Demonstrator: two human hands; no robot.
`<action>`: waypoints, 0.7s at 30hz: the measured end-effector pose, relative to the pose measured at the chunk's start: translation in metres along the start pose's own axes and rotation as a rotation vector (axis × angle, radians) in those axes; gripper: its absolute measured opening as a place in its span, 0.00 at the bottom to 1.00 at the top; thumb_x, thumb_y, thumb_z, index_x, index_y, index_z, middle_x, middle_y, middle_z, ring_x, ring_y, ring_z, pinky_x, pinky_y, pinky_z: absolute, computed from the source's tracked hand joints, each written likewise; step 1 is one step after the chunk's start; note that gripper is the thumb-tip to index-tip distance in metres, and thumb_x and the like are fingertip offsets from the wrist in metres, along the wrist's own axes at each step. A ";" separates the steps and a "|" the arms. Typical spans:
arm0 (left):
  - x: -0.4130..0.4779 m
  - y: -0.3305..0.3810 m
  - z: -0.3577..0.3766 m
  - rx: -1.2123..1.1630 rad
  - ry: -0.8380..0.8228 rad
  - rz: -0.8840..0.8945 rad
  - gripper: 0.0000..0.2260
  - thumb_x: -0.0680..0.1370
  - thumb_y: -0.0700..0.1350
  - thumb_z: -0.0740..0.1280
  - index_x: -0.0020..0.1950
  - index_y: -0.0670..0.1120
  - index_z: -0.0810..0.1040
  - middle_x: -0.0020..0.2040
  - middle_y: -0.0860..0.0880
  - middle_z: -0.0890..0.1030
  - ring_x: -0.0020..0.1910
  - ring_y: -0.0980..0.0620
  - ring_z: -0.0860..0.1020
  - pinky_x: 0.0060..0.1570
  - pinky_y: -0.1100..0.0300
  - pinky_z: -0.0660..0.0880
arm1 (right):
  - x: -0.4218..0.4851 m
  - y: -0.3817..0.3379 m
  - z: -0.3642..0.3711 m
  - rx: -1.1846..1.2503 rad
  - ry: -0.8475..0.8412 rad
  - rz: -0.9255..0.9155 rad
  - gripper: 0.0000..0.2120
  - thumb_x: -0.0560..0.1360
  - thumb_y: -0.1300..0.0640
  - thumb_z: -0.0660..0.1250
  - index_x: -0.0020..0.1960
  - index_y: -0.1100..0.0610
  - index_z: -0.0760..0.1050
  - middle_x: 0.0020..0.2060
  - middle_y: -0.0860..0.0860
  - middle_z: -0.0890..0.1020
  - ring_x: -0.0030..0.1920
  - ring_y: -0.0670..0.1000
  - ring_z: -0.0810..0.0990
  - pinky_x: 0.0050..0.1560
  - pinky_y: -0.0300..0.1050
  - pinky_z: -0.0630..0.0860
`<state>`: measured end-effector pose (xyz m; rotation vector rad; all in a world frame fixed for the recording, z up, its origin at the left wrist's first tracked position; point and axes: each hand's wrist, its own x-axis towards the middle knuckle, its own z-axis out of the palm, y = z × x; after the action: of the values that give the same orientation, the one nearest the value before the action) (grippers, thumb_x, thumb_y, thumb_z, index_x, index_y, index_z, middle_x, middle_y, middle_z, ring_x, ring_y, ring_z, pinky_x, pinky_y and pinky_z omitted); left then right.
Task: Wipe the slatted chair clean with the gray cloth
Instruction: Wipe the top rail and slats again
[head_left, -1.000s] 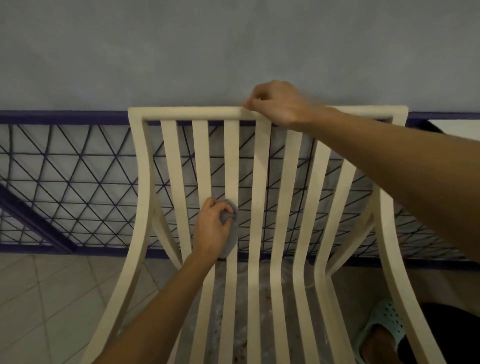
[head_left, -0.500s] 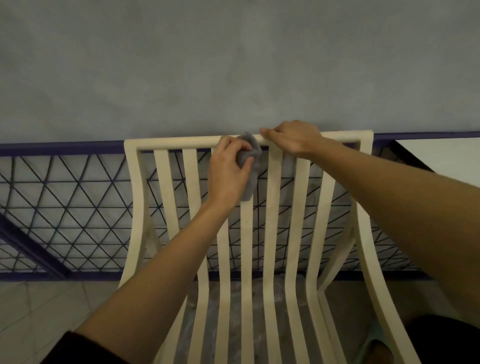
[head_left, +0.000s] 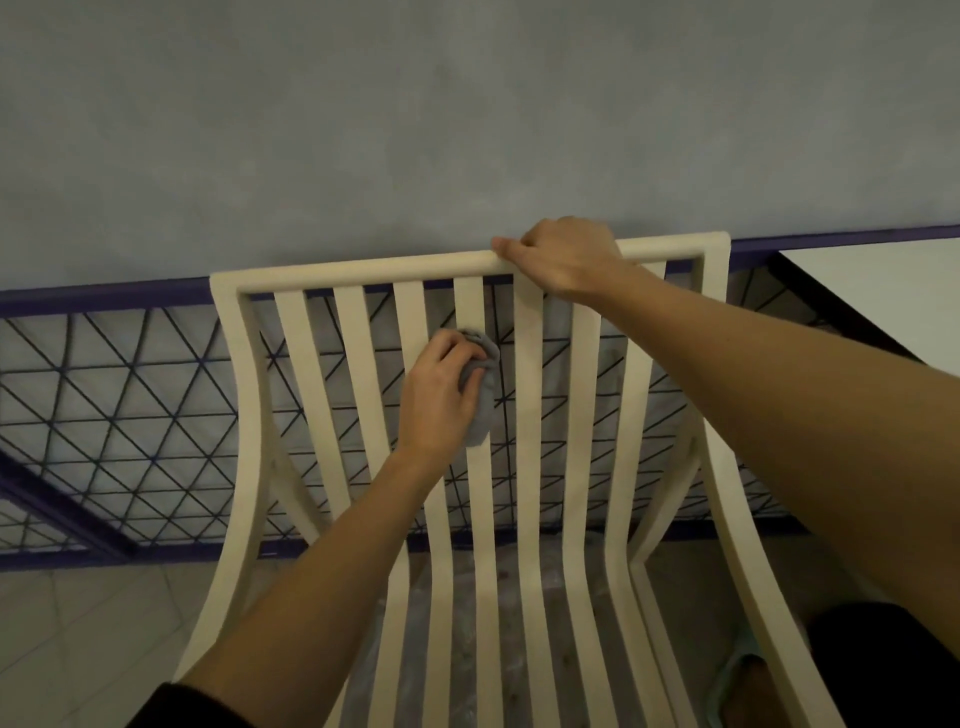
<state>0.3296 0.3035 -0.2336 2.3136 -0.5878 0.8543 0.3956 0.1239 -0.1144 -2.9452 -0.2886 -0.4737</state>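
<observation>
Gray cloth (head_left: 481, 410) in left hand (head_left: 434, 400) touches chair (head_left: 363, 273).

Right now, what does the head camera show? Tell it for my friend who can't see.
A left hand presses a gray cloth against a middle slat of a cream chair. The right hand grips its top rail; a wire fence stands behind.

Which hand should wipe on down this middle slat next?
Left. The left hand holds the gray cloth against that slat, while the right hand grips the slatted chair's top rail, steadying it.
</observation>
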 end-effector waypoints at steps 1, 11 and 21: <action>-0.006 -0.001 0.002 0.003 -0.010 0.002 0.05 0.75 0.37 0.69 0.51 0.41 0.79 0.53 0.46 0.76 0.52 0.53 0.75 0.55 0.70 0.69 | 0.000 0.000 0.001 0.001 0.001 0.001 0.30 0.80 0.35 0.46 0.41 0.54 0.76 0.32 0.50 0.74 0.36 0.52 0.73 0.41 0.47 0.65; -0.065 -0.024 0.027 0.024 -0.166 0.017 0.05 0.75 0.38 0.70 0.50 0.42 0.80 0.54 0.47 0.76 0.52 0.50 0.76 0.54 0.61 0.74 | -0.002 -0.001 0.003 0.036 0.069 0.002 0.26 0.80 0.36 0.49 0.35 0.52 0.71 0.29 0.49 0.72 0.31 0.49 0.70 0.39 0.46 0.66; -0.117 -0.045 0.049 -0.008 -0.382 0.061 0.05 0.77 0.40 0.66 0.52 0.43 0.79 0.54 0.48 0.76 0.53 0.50 0.76 0.55 0.60 0.73 | -0.001 -0.001 0.012 0.076 0.193 0.034 0.27 0.78 0.35 0.51 0.36 0.52 0.76 0.26 0.47 0.70 0.28 0.47 0.67 0.38 0.44 0.67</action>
<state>0.2949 0.3266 -0.3619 2.4782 -0.8231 0.4331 0.3981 0.1273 -0.1261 -2.7994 -0.2279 -0.7194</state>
